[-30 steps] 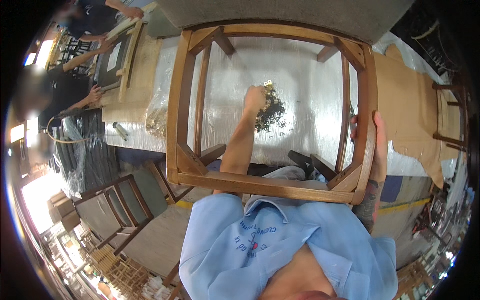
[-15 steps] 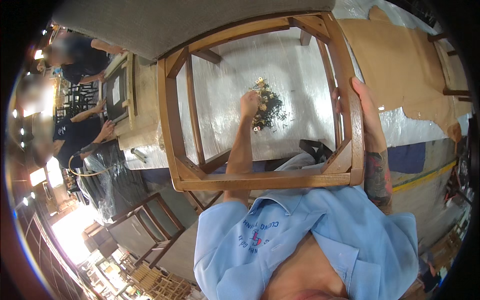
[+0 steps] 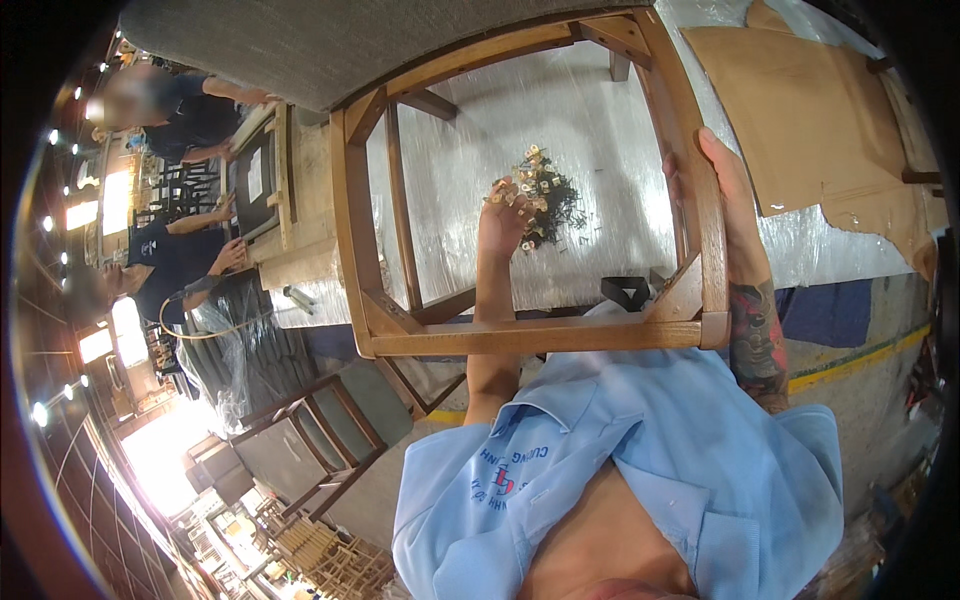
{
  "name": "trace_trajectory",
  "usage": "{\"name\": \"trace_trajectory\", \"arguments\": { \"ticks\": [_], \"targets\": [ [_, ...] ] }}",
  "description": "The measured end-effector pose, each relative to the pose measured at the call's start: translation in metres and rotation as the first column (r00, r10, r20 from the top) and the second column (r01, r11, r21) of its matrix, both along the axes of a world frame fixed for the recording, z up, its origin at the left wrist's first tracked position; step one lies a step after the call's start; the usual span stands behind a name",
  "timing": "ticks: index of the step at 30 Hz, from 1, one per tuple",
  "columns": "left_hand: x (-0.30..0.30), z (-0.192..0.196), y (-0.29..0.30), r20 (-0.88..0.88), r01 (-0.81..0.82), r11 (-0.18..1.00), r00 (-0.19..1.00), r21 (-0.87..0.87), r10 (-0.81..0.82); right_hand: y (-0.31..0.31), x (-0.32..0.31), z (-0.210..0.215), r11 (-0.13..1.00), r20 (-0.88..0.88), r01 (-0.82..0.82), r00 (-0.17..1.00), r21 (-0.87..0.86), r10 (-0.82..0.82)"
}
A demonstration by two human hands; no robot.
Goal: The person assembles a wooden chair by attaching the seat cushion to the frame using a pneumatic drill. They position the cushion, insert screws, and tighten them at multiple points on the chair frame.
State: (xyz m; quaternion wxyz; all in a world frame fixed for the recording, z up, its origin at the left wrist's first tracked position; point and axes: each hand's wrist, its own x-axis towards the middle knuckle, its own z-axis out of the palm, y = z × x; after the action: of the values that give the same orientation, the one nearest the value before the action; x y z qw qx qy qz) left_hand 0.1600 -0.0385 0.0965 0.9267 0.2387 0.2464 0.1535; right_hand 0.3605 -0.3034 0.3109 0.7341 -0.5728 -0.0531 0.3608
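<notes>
Head view: a worker's left hand point(image 3: 505, 222), loosely cupped, carries small pale pieces point(image 3: 507, 192) at its fingers, framed by the opening of a wooden chair frame point(image 3: 535, 338). Just right of that hand, touching or nearly so, a pile of black and pale hardware point(image 3: 550, 205) sits on a film-covered surface point(image 3: 600, 115). The right hand point(image 3: 728, 180) is partly closed around the frame's right rail, fingers curling inside. Beyond the left hand stretches a grey upholstered panel point(image 3: 400, 45); right of the right hand lies a brown sheet point(image 3: 790, 110).
</notes>
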Motion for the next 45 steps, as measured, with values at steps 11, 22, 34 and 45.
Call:
{"name": "trace_trajectory", "arguments": {
  "ticks": [11,22,34,45],
  "targets": [
    [-0.005,0.005,-0.003,-0.125,-0.03,0.991,0.991,0.131,0.046,-0.001,0.004,-0.006,0.999,-0.01,-0.024,1.0,0.038,0.024],
    [-0.003,0.002,-0.004,-0.177,-0.055,0.998,0.982,0.04,0.061,-0.001,0.001,-0.004,0.999,-0.01,-0.001,1.0,0.044,0.001],
    [-0.016,-0.015,0.005,0.001,0.021,0.992,1.0,-0.125,-0.021,-0.001,0.0,-0.001,0.998,0.007,-0.008,1.0,0.059,0.007],
    [-0.035,-0.063,-0.02,-0.284,0.159,0.917,0.957,0.365,-0.053,-0.004,0.009,-0.006,0.994,0.049,-0.096,0.994,-0.044,0.098]
  ]
}}
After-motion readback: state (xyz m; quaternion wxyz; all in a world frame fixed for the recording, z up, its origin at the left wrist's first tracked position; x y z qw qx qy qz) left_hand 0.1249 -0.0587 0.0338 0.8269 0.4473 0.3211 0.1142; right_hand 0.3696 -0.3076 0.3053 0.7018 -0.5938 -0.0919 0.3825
